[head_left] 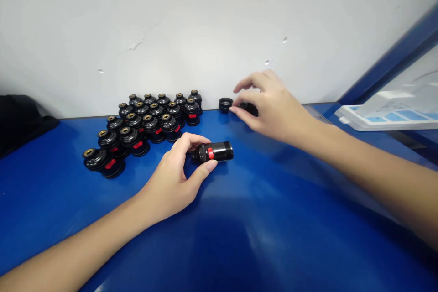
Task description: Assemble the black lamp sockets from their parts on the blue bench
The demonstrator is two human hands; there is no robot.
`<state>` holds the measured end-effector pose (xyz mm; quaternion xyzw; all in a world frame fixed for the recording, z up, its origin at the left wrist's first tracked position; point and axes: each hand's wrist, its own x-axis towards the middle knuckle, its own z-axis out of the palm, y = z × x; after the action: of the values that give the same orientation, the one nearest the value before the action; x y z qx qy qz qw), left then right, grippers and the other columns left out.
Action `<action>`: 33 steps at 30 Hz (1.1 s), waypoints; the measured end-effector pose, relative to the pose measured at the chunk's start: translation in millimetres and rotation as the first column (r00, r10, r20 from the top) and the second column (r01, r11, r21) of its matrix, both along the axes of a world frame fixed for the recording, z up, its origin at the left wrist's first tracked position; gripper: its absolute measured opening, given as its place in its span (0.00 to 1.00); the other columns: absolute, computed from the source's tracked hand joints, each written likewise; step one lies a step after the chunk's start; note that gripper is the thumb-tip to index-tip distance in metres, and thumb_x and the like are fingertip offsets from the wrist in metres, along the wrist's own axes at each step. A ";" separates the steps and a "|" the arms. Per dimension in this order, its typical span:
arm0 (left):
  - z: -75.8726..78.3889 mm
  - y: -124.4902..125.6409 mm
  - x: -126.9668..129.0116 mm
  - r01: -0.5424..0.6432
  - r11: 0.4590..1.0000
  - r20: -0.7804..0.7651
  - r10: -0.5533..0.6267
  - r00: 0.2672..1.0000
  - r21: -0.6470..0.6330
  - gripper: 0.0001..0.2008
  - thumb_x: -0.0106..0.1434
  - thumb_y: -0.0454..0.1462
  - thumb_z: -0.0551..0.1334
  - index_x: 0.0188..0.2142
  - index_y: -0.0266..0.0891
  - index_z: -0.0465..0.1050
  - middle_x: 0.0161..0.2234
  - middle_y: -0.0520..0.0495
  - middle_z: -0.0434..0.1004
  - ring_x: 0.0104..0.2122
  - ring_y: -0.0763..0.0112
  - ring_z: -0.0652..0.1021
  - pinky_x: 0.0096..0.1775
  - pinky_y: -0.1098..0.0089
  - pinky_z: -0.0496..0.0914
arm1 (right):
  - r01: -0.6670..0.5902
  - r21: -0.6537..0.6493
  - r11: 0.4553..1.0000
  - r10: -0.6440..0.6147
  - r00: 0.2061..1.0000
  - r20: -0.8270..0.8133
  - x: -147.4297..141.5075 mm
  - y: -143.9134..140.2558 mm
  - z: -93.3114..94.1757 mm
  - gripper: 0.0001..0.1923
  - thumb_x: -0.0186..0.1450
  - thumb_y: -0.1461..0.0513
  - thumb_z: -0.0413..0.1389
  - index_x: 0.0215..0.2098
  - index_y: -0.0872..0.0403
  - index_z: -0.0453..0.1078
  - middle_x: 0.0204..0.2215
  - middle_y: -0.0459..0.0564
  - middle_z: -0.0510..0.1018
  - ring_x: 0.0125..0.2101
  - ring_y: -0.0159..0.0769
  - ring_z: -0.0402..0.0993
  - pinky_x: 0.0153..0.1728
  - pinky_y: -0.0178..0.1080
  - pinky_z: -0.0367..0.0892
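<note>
Plastic, light and rigid by the look of it: the black socket (212, 151) lies on its side on the blue table (273, 219), pinched at its near-left end by the left hand (174, 178). Farther right, the right hand (270, 100) closes its fingers on a small black cap (249, 108); best gripped round the ribbed barrel.

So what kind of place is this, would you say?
Probably a small assembly workstation: a blue bench, rows of identical black parts, and the left hand holding one while the right hand picks another piece.

Bright, even light; soft glare on the blue table (273, 219); edges bowed.
</note>
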<state>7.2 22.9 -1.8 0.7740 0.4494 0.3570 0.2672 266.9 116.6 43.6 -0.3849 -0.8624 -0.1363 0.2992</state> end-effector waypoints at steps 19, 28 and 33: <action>6.8 -5.3 -0.3 0.134 0.991 -0.024 -0.134 0.991 -0.018 0.12 0.80 0.46 0.57 0.57 0.44 0.66 0.48 0.46 0.79 0.48 0.61 0.79 0.48 0.61 0.71 | -0.345 -0.713 0.611 -0.121 0.849 -0.515 -28.6 -97.9 -25.4 0.18 0.78 0.48 0.55 0.41 0.50 0.78 0.29 0.43 0.79 0.27 0.32 0.74 0.29 0.36 0.66; 11.1 -6.7 0.0 0.113 0.971 0.059 -0.103 0.993 -0.209 0.20 0.81 0.55 0.51 0.51 0.43 0.68 0.37 0.50 0.76 0.36 0.64 0.75 0.38 0.63 0.67 | -0.379 -0.435 0.817 0.122 0.850 -0.512 -25.3 -99.8 -28.8 0.11 0.73 0.60 0.65 0.53 0.51 0.78 0.41 0.48 0.82 0.36 0.34 0.79 0.39 0.36 0.76; 6.5 -7.3 -0.4 0.133 0.981 0.082 -0.122 0.989 -0.141 0.16 0.81 0.52 0.54 0.56 0.45 0.66 0.45 0.47 0.78 0.43 0.63 0.78 0.42 0.62 0.70 | -0.473 -0.409 0.780 0.138 0.768 -0.626 -24.4 -98.8 -38.4 0.14 0.73 0.61 0.64 0.57 0.47 0.74 0.53 0.51 0.79 0.51 0.38 0.81 0.50 0.38 0.80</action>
<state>6.8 15.7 4.7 0.7659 0.4138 0.3334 0.3620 242.5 17.8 5.1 -0.3231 -0.7889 0.2876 0.4365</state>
